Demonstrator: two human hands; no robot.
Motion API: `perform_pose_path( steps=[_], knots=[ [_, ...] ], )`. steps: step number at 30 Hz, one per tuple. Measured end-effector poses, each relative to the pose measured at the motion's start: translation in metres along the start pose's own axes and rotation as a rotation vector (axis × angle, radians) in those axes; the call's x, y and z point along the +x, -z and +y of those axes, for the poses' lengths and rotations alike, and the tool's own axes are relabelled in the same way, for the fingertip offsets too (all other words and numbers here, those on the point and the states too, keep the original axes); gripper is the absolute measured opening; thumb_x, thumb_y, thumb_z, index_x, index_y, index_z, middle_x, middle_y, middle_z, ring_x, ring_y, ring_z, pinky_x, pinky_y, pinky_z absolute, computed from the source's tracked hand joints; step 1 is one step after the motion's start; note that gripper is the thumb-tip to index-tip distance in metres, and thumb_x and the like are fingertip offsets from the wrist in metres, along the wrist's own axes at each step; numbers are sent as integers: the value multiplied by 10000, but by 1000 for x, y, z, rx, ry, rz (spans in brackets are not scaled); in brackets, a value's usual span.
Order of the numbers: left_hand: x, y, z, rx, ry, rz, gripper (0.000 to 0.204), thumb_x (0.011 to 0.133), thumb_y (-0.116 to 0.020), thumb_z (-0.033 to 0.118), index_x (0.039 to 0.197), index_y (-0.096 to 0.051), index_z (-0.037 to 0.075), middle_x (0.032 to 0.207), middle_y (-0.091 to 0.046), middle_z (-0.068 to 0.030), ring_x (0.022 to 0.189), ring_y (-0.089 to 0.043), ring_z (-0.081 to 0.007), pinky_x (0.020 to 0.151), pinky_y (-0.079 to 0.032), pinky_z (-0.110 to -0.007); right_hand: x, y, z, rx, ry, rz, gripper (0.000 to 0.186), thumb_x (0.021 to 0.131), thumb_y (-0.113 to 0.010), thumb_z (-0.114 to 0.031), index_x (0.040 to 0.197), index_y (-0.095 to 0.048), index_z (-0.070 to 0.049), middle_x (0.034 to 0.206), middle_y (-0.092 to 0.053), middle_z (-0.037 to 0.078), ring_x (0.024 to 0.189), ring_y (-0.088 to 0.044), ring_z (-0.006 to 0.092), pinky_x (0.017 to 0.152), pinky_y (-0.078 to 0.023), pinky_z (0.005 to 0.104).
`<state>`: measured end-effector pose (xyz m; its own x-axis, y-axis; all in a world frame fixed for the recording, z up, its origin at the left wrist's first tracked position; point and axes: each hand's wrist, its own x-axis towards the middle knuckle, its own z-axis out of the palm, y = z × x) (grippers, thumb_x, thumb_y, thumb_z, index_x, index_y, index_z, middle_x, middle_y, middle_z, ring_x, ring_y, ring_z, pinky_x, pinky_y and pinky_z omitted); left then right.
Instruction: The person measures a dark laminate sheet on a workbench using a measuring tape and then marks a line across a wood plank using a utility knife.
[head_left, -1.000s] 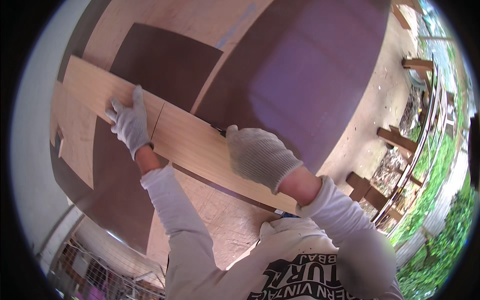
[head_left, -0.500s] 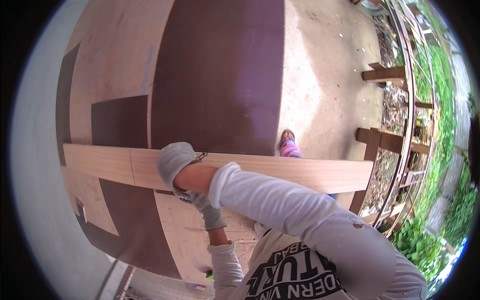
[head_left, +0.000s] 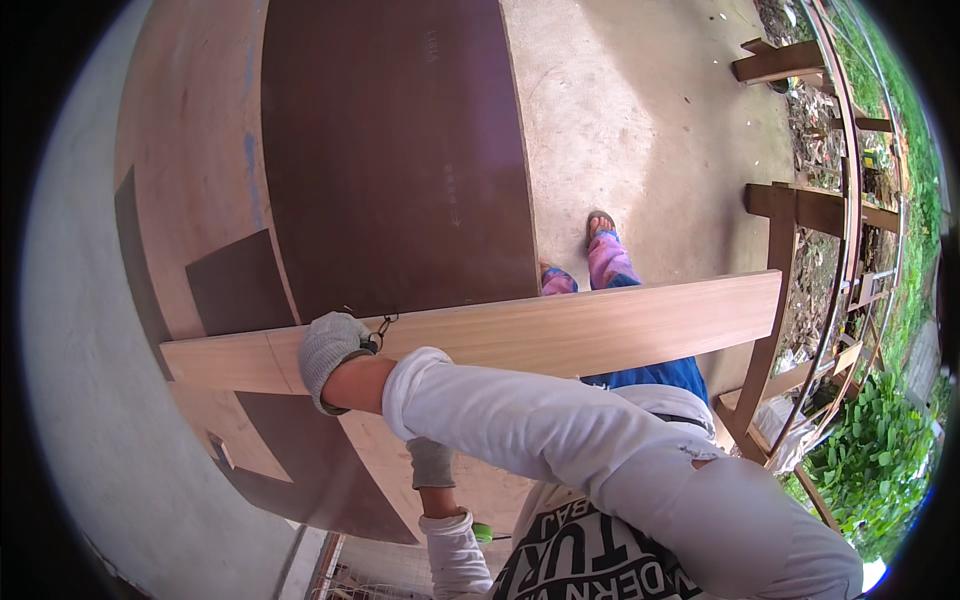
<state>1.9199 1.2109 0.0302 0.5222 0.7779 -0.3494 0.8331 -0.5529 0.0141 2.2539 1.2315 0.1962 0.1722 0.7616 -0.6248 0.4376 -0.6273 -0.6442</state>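
Observation:
A long pale wooden plank (head_left: 560, 325) lies across the view, with a thin line across its left part. My right hand (head_left: 332, 358), in a grey knitted glove, rests over the plank close to that line. Its fingers are curled, and what they may hold is hidden by the back of the hand. Beside its wrist is a thin dark loop (head_left: 380, 332). My left hand (head_left: 431, 464), gloved too, is on the near side of the plank, partly behind my right sleeve; only the glove's cuff part shows, its fingers hidden.
Dark brown boards (head_left: 400, 150) and pale plywood (head_left: 190, 130) lie under and beyond the plank. A grey wall (head_left: 80, 330) runs along the left. Wooden rails and posts (head_left: 790, 205) stand at right. My feet (head_left: 600, 225) are on the concrete floor. A green round object (head_left: 482, 532) sits near my left sleeve.
The view has shifted, and the plank now slopes up toward the right. More of my legs shows. My left hand's fingers, partly visible before, are now hidden behind my right arm.

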Motion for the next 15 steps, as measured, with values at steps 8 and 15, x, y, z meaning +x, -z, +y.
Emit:
perform_pose_path(
  steps=[8,15],
  knots=[
    [-16,6,10,-29,69,63,788,1057,-512,520,1656,-207,109,1672,-311,-144,1534,-274,-380,1230,-294,-492,-8,2,0,88,-55,-7,349,772,-881,-248,1095,-830,-125,998,-808,91,899,-793,255,641,-621,445],
    [-9,3,87,-75,111,244,753,1057,-514,510,1644,-243,124,1669,-315,-149,1524,-274,-417,1225,-286,-530,-5,-4,5,-37,34,56,306,818,-848,-246,1098,-832,-124,1053,-809,111,994,-787,281,755,-627,441]
  ],
)
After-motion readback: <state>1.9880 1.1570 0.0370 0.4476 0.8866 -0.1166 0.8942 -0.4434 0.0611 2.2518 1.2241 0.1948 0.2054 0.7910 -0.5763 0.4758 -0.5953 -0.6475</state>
